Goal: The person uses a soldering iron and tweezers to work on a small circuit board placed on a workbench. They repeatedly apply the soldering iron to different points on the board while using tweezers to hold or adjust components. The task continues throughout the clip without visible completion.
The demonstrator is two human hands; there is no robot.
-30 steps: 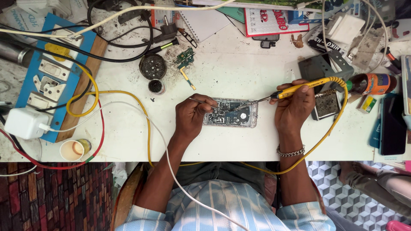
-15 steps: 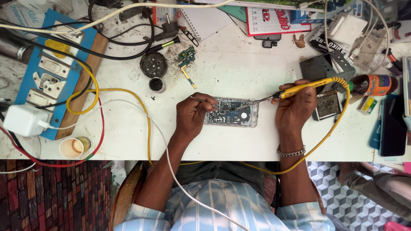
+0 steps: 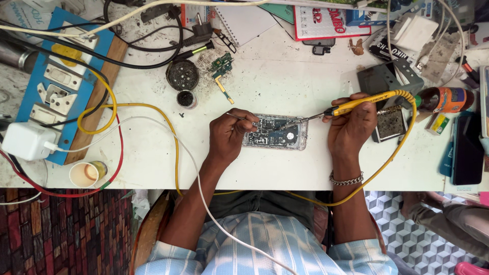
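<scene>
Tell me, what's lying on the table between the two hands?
In the head view, an opened phone with its circuit board showing lies between the left hand and the right hand. The yellow soldering iron reaches its tip onto it.

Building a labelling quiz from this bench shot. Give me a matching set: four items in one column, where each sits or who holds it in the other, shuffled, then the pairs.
Things:
1. soldering iron
2. tweezers
3. opened phone
4. paper cup

Places:
A. flat on the white table, between the two hands
B. in the left hand
C. near the table's front edge, far to the person's left
D. in the right hand, tip down on the board

Pairs: 1-D, 2-B, 3-A, 4-C
</scene>
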